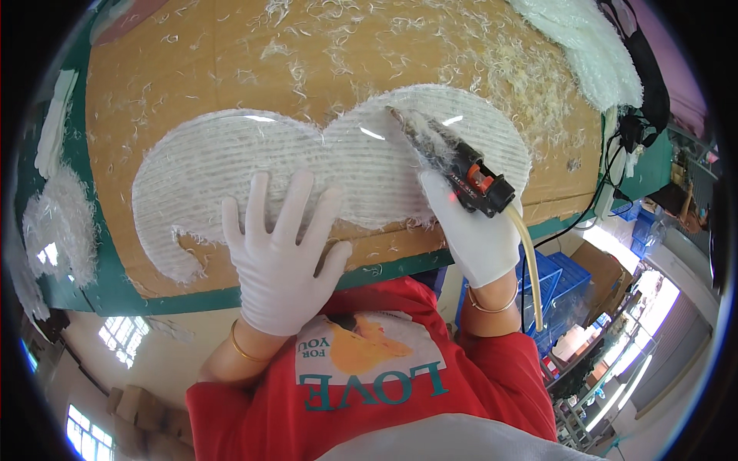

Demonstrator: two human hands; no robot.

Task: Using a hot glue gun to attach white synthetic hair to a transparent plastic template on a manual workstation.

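Observation:
A white, wavy-edged cloth piece (361,173) with faint grey stripes lies flat on the brown cardboard (384,46). Bright glints on it look like a clear sheet on top. White fuzz shows along its lower edge. My left hand (280,265), in a white glove, rests with spread fingers on the piece's lower edge, left of the middle. In my gloved right hand (477,246) is a black hand-held tool (465,165) with an orange part and a pale hose (529,253). Its narrow tip, coated in white fibres, points up and left over the piece.
Loose white fibres (507,65) litter the cardboard. Fluffy white fabric (588,54) is heaped at the far right, with more fuzzy scraps (61,223) at the left on the green table (115,261). A black cable (588,219) runs down at the right, near blue crates (565,280).

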